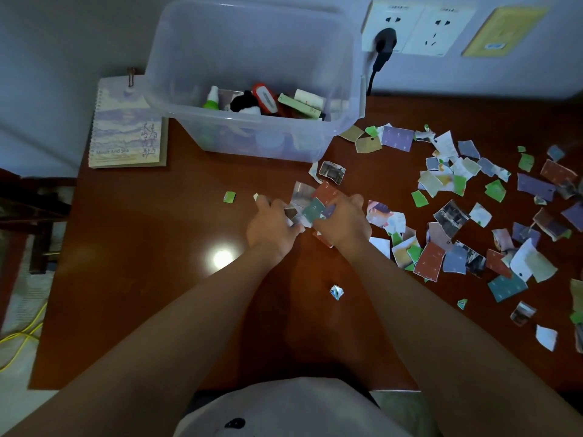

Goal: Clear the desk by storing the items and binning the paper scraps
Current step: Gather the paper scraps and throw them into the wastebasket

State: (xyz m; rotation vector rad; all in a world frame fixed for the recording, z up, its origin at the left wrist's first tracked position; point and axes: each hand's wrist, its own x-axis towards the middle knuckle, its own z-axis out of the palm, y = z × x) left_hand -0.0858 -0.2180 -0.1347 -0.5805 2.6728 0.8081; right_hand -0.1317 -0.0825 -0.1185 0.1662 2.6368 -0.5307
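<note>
My left hand (271, 223) and my right hand (344, 220) are close together at the middle of the brown desk (142, 247), both curled round a small bunch of paper scraps (312, 203) in red, teal and grey. Many more torn coloured scraps (473, 216) lie scattered over the right half of the desk. A clear plastic storage box (252, 74) stands at the back, holding a green bottle, a red stapler-like item and small cartons. A single green scrap (229, 197) lies left of my hands, and a crumpled scrap (336, 292) lies nearer to me.
A spiral notebook (126, 127) lies at the back left, beside the box. Wall sockets (413, 26) with a black plug and cable sit behind the box. A yellow cable (22, 335) runs over the floor at the left. A lamp glare shows on the desk.
</note>
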